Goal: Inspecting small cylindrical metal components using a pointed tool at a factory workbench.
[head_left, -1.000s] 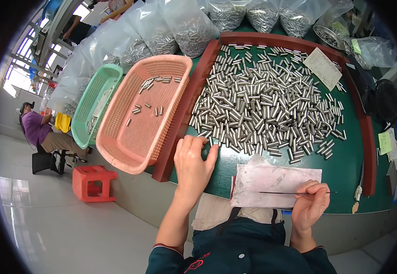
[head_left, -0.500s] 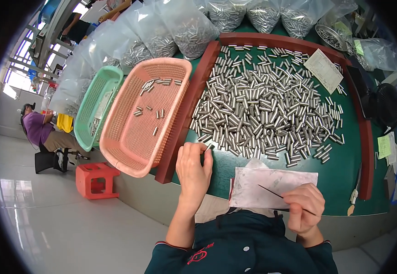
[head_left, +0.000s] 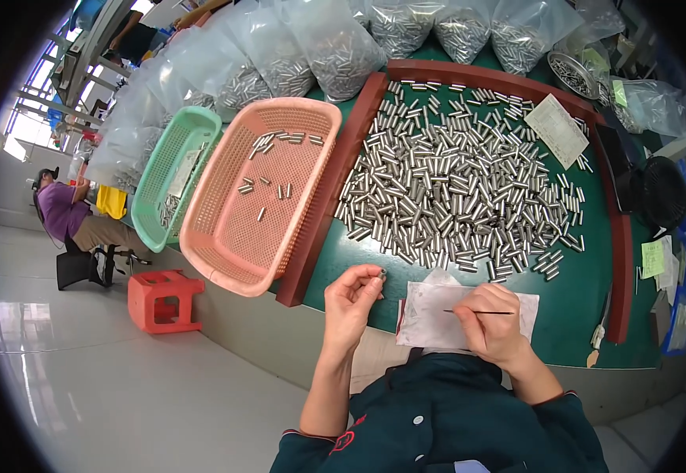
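My left hand is closed, pinching a small metal tube between thumb and fingertips; its dark end shows. Over the stained white cloth, my right hand grips a thin dark rod, which points left toward the other hand. Behind both hands spreads a wide heap of short shiny metal cylinders on the green table top. To the left, a pink plastic basket has several such cylinders scattered on its bottom.
A dark red frame borders the heap. A paper slip lies at its far right. Beyond stand clear bags of metal cylinders. A green basket is left of the pink one. Farther left are a red stool and a seated person.
My left hand has come away from the heap's near edge, moving right with the tube. My right hand has shifted left over the cloth, and the rod now lies nearly level.
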Available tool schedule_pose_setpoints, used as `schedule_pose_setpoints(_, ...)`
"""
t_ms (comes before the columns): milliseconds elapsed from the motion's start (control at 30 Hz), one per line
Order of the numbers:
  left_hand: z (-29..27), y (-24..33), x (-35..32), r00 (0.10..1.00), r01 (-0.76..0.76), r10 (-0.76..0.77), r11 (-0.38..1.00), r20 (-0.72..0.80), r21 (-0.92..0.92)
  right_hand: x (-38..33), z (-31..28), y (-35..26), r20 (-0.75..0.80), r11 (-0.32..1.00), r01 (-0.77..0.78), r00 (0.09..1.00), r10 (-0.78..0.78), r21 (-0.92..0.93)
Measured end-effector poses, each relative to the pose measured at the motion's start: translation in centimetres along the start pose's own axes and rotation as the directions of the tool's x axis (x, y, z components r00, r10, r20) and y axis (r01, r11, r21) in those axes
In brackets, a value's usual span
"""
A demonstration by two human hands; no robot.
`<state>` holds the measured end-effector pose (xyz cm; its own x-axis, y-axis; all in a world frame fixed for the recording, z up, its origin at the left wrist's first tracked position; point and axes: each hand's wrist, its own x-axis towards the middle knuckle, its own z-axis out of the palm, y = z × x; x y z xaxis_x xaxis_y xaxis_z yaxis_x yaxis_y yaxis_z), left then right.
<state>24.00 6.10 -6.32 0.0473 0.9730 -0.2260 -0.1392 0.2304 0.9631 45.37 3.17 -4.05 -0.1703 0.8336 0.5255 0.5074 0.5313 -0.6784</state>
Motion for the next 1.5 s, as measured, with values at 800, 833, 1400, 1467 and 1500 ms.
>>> schedule_pose_setpoints(800,0.4,0.1,0.5,0.999,-0.028,0.023,0.974,0.026,0.223,-0.3,-0.5,-0.2,-0.076,0.998,-0.043,0.996,0.047,0.053)
schedule_pose_setpoints(833,0.4,0.1,0.5,0.999,-0.028,0.023,0.975,0.026,0.220,-0.2,-0.5,-0.3,-0.110,0.991,-0.059,0.991,0.072,0.116)
schedule_pose_setpoints(1400,0.7,0.3,0.5,0.998,-0.060,0.057,0.953,0.020,0.298,1.8,1.9,-2.1,-0.130,0.992,-0.039,0.990,0.055,0.122)
schedule_pose_setpoints(1467,0.7,0.2,0.6,0.998,-0.056,0.053,0.953,0.021,0.299,1.9,2.3,-2.0,-0.097,0.991,-0.039,0.994,0.052,0.125)
schedule_pose_setpoints(1500,0.7,0.2,0.6,0.999,-0.053,0.049,0.952,0.020,0.301,1.9,2.4,-2.0,-0.097,0.991,-0.040,0.994,0.052,0.124)
